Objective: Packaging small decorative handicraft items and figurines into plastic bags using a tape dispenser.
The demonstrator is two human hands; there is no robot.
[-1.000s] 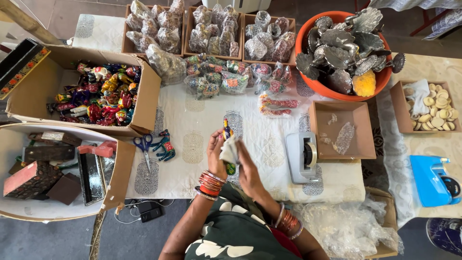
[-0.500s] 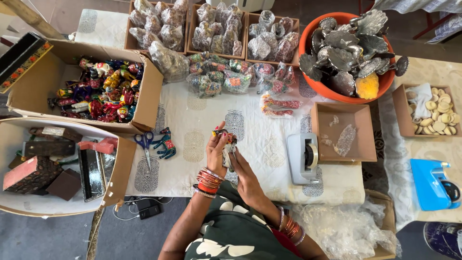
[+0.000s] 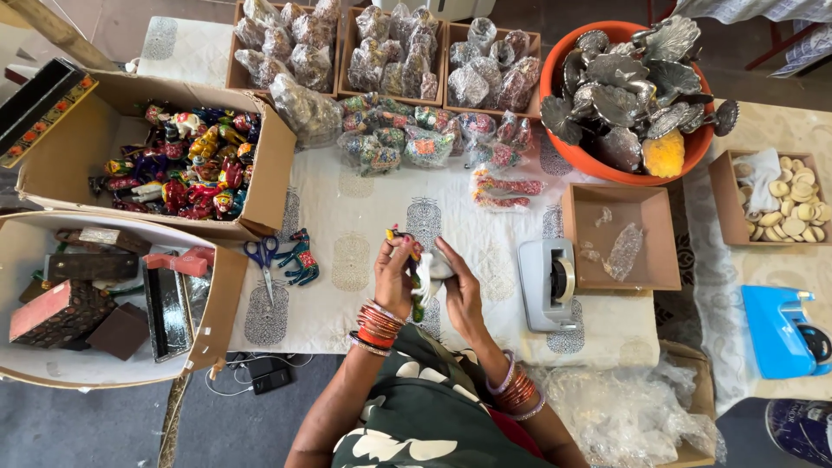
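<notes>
I see both hands up over the near edge of the white block-printed tablecloth (image 3: 364,208), close together near its middle. Left hand (image 3: 394,276) is curled tight, fingers closed round a small painted multicolour figurine (image 3: 407,251); its bright top pokes out above the knuckles. Right hand (image 3: 458,286) is half closed, fingers pressing a clear plastic wrap (image 3: 431,269) against the figurine's side. The wrap sits between the two palms, touching both. I can't tell how much of the figurine is already covered. Stacked red and orange bangles (image 3: 377,322) on the left wrist.

Just left of the hands, on the cloth: blue-handled scissors (image 3: 262,258) and a teal painted horse figurine (image 3: 299,258), side by side, apart from the hands. Right of the hands, a grey tape dispenser (image 3: 546,284) near the near edge, touching a shallow open cardboard box (image 3: 659,260) holding scraps of clear wrap.

Far edge: three cardboard trays of plastic-wrapped pieces (image 3: 394,52), with loose wrapped painted figurines (image 3: 407,139) in front of them. Far right corner: an orange plastic tub (image 3: 624,169) full of silver metal peacock pieces. Left edge: a big cardboard carton (image 3: 269,186) full of unwrapped painted figurines. Below the near right corner, a heap of clear plastic bags (image 3: 624,407).
</notes>
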